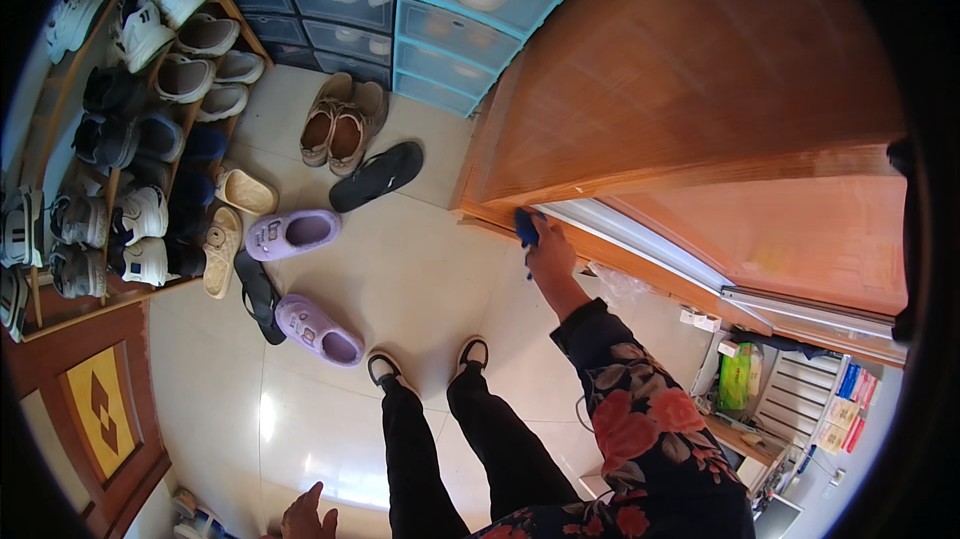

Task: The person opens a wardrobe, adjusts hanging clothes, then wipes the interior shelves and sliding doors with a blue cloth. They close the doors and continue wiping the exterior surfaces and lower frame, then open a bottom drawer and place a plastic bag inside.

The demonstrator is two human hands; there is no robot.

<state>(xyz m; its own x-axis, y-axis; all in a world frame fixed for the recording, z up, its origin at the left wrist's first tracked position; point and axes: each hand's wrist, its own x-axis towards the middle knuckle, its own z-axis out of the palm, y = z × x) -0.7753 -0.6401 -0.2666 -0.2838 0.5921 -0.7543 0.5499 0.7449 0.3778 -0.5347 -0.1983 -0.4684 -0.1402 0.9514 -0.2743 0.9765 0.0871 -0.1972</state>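
My right hand [551,254] grips a blue cloth [528,228] and presses it against the lower edge of an orange-brown wooden cabinet [637,126], near a pale metal track [637,235]. A floral dark sleeve [652,419] covers that arm. My left hand [307,515] hangs low at the bottom edge of the view, partly cut off, with its fingers apart and nothing seen in it.
A wooden rack [112,201] of shoes stands left. On the tiled floor lie purple slippers [319,330], black flip-flops [379,175], beige slippers [223,250] and brown shoes [349,130]. Blue-framed shoe boxes [454,36] stand behind. A clear plastic bag [619,282] lies by the cabinet.
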